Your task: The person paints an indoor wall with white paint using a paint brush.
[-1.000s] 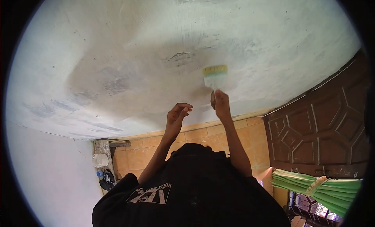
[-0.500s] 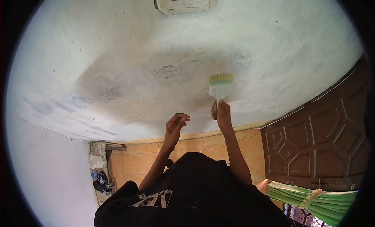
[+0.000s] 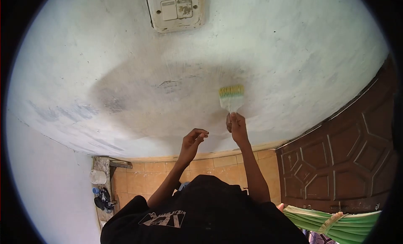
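Observation:
My right hand (image 3: 237, 128) is closed around the handle of a wide paintbrush (image 3: 231, 102). Its white body points up, and the yellow-green bristles are close to the pale wall (image 3: 260, 46), over a darker, shadowed patch. Lower and to the left is my left hand (image 3: 193, 144), raised in front of the wall with loosely bent fingers and nothing visible in them. Grey scuffs and a small cracked mark (image 3: 168, 83) show on the wall left of the brush.
A light switch (image 3: 176, 10) is on the wall above. At lower left, a wooden bench (image 3: 102, 164) holds a white tub (image 3: 98, 177) and a black bundle (image 3: 103, 200). A brown panelled door (image 3: 319, 164) and green curtain (image 3: 348, 225) are at right. Orange tiles (image 3: 142, 177) cover the floor.
The view has tilted up and shifted, bringing the switch fully into sight. The brush in my right hand sits slightly further left and lower in view; my left hand keeps its bent pose.

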The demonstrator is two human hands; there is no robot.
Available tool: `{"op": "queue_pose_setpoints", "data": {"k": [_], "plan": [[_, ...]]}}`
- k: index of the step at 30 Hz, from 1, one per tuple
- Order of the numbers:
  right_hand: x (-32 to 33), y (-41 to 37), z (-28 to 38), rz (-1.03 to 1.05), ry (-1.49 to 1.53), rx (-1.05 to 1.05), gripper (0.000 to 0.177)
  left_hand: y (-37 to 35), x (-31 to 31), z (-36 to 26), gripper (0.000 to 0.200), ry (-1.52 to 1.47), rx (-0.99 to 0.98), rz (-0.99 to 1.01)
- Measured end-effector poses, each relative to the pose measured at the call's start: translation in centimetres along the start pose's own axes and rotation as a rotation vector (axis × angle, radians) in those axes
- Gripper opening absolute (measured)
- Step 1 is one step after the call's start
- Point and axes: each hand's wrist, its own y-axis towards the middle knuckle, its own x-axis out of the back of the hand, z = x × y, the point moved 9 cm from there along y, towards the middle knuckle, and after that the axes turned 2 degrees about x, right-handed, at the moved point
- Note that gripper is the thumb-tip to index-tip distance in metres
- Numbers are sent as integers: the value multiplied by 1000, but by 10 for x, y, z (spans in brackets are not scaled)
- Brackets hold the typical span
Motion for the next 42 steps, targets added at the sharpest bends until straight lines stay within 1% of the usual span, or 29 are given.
{"op": "queue_pose_setpoints", "data": {"k": [2,3,5,6,8,10,11,12,14,15,17,19,20,21,24,28,30,33,34,35,38,39,42], "plan": [[8,-6,-57,27,-1,27,50,-2,-6,1,22,6,-10,10],[10,-18,-86,44,-50,61,50,-3,-8,2,22,10,-15,13],[6,-56,-112,7,12,-145,50,-9,-10,4,21,21,-19,15],[3,-59,-106,12,91,-167,50,-10,-10,5,21,31,-21,16],[-7,-67,-72,26,252,-220,49,-5,-6,-1,21,56,-27,9],[-6,-47,-10,-69,295,-160,46,-10,-3,-5,21,85,-11,5],[-8,-31,12,-1,428,-102,38,-14,-1,-5,22,84,-4,-6],[-8,-19,42,2,398,-48,34,-16,1,-6,22,81,-4,-17],[-6,0,60,20,353,-37,33,-18,4,-4,22,64,-6,-45],[-6,2,54,29,342,-25,34,-21,7,1,23,51,-7,-64],[-5,7,23,48,319,5,35,-26,15,10,23,19,-4,-123],[-1,-16,-28,-17,271,-83,40,-34,24,19,23,-25,6,-203],[0,-31,-51,-10,237,-142,44,-39,26,22,23,-23,20,-223],[-4,-48,-52,-21,251,-158,43,-44,28,22,23,-20,33,-243],[-15,-58,-11,45,406,-191,42,-39,37,20,22,8,36,-247],[-12,-19,70,28,324,-37,41,-37,34,22,22,45,39,-187],[-9,-8,61,22,314,-49,41,-34,26,19,21,36,27,-175],[-6,-13,-4,10,291,-51,43,-30,18,23,21,1,30,-186],[-6,-28,-28,-41,247,-115,42,-30,15,26,21,-18,36,-195],[-8,-43,-45,-66,284,-180,42,-32,10,25,20,-29,25,-191],[-17,-57,-16,-6,342,-158,42,-32,13,32,20,-24,37,-193],[-11,-48,-3,-22,304,-72,42,-34,16,31,20,-17,27,-204],[-11,-16,58,31,346,52,42,-32,35,19,21,24,6,-232]]}}
